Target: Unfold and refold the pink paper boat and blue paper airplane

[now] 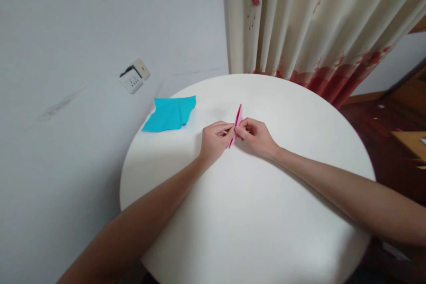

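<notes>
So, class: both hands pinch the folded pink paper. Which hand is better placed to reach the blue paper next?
Probably the left hand. The blue paper lies on its side of the white table, while the right hand would have to cross over the pink paper.

Both forearms bare — no sleeves; left hand (214, 140), right hand (258, 136) ungloved.

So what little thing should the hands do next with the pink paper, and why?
Probably press the fold flat. Both the left hand and the right hand pinch the narrow pink paper, which stands on edge above the white table, so its crease likely needs firming.
</notes>
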{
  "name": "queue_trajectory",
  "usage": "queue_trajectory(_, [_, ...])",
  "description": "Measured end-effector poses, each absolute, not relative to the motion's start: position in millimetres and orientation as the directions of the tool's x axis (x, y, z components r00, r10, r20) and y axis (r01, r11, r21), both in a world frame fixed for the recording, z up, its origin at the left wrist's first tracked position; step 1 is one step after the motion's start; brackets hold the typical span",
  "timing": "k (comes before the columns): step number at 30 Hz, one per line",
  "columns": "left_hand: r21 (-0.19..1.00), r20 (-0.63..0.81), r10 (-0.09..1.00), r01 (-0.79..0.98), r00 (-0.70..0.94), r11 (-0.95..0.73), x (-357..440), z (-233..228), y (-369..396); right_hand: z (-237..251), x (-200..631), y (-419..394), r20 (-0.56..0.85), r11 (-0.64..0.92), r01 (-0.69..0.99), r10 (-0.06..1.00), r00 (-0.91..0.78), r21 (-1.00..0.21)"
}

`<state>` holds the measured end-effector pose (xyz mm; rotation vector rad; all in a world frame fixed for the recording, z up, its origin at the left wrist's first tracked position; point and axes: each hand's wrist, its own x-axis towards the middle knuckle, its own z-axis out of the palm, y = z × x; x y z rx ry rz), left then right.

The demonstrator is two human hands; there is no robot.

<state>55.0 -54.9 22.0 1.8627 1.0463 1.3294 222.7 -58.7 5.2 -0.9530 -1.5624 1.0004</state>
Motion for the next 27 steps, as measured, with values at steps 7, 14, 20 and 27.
queue_trajectory(7, [0.736,0.538,0.802,0.318,0.261,-0.597,54.0,25.1,-59.5,8.4,224.6,-61.2,0.316,0.339,0.099,0.929,-0.192,-0.936])
queue_trajectory(14, [0.691,0.576,0.767,0.333,0.282,-0.641,53.6,22.4,-58.6,7.5,224.3,-61.0,0.329,0.351,0.084,0.922,-0.206,-0.933])
queue_trajectory(20, [0.706,0.572,0.780,0.333,0.253,-0.625,54.2,23.1,-58.6,7.1,224.3,-60.0,0.329,0.356,0.109,0.922,-0.204,-0.928])
queue_trajectory(27, [0.630,0.652,0.716,0.347,0.250,-0.695,53.8,21.0,-55.8,8.1,224.2,-60.1,0.335,0.365,0.122,0.918,-0.211,-0.923])
